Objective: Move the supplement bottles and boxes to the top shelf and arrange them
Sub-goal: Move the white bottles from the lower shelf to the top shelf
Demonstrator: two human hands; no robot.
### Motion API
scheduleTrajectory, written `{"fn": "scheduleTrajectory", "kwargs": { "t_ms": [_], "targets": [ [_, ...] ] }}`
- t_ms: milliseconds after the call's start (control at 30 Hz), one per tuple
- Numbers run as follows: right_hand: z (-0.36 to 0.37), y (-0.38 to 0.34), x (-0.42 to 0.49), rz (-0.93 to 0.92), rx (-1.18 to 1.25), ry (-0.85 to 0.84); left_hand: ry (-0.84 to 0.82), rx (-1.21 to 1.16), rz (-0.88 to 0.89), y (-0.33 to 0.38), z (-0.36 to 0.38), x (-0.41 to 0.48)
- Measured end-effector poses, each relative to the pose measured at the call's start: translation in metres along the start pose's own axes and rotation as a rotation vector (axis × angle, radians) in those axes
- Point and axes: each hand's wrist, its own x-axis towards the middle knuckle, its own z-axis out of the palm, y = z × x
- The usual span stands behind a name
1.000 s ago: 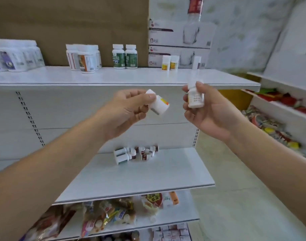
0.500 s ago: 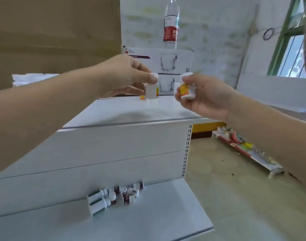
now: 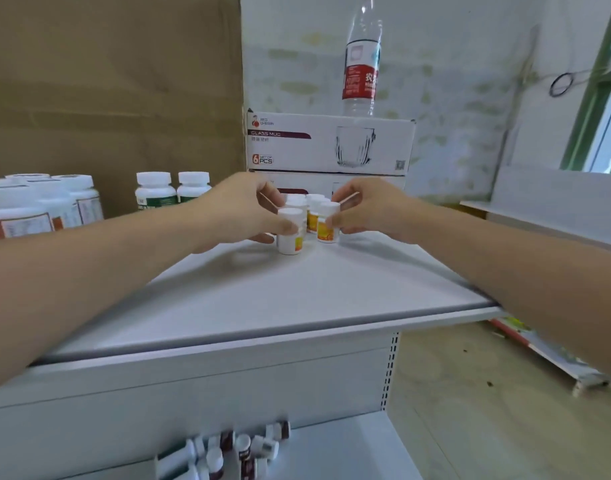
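On the white top shelf [image 3: 297, 292] stand several small white bottles with yellow-orange labels. My left hand [image 3: 241, 211] grips the front one [image 3: 290, 233], which stands upright on the shelf. My right hand [image 3: 366, 209] pinches another small bottle [image 3: 327, 223] beside it, also set down. Behind them more of the same small bottles [image 3: 312, 202] stand in a cluster. Two green-labelled bottles [image 3: 172, 194] and several large white bottles [image 3: 44, 209] stand to the left. Small dark-capped bottles [image 3: 234, 452] lie in a heap on the lower shelf.
Two stacked glass-mug boxes [image 3: 328, 143] stand at the back of the top shelf, with a water bottle [image 3: 362, 57] on them. A brown cardboard sheet [image 3: 106, 81] backs the left side. Floor and a low rack with goods [image 3: 553, 355] lie to the right.
Both hands have carried their small bottles forward and down onto the top shelf, setting them in front of the cluster of like bottles. The view has moved closer to the shelf.
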Motion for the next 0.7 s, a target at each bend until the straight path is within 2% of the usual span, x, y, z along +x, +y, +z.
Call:
{"fn": "scheduleTrajectory", "kwargs": {
  "t_ms": [67,200,500,700],
  "targets": [
    [0.007,0.007,0.002,-0.050,-0.051,0.082,0.022,-0.027,-0.004,-0.005,0.003,-0.001],
    [0.012,0.017,0.004,-0.127,-0.140,0.143,0.055,-0.001,0.027,-0.008,0.006,-0.004],
    [0.013,0.022,0.009,-0.123,-0.151,0.130,0.060,-0.006,0.012,-0.007,0.014,-0.007],
    [0.012,0.022,0.009,-0.107,-0.208,0.137,0.102,0.241,0.087,-0.010,0.016,-0.006]
  ]
}}
